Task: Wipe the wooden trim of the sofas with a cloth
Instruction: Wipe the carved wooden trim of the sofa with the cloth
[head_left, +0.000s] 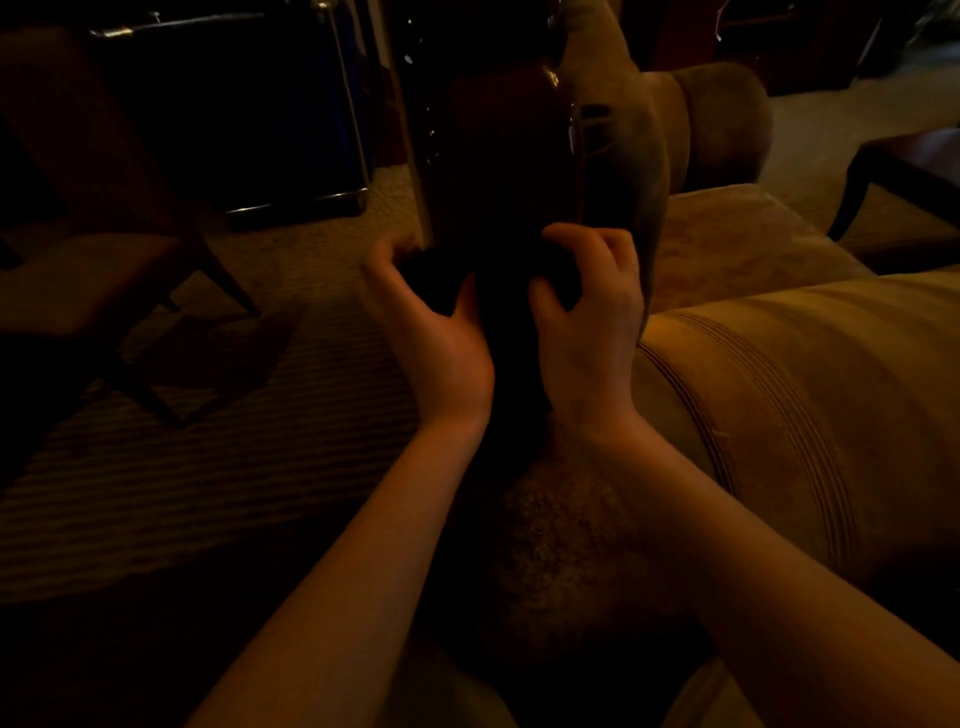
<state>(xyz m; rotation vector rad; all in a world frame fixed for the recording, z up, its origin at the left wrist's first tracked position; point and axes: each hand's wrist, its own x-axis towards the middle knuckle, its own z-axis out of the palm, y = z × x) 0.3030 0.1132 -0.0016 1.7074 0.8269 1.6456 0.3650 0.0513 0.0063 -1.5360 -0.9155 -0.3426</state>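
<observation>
Cloth (498, 291): dark, bunched btwn my two hands, draped over the near end of the wooden trim (498, 156) — so dim I can't tell its edges from the wood.

Trim: dark glossy wood running away from me along the top of the sofa (779, 364) arm, w/ tan cushion fabric on its right side.

Left hand (436, 322): fingers curled, thumb up, gripping the cloth's left side at the trim's left edge. Fingertips hidden in the dark fabric.

Right hand (587, 306): fingers bent and a bit apart, thumb tucked in, clutching the cloth on the trim's right edge, just beside the upholstery.

Step in hand: looks like I'm wrapping the cloth round the trim before dragging it along — my guess, going by the grip.

Doing it well: keep both hands pressing in from opposite sides so the cloth hugs top and both edges; slide along the grain toward the far end in one pass; keep fabric flat under the palms, not balled; stay off the cushion.

Risk: gloss shows streaks, and in this light I prob. can't see missed spots.

Nearby: chair (104, 270) on the carpet (208, 493) to the left, well apart.
</observation>
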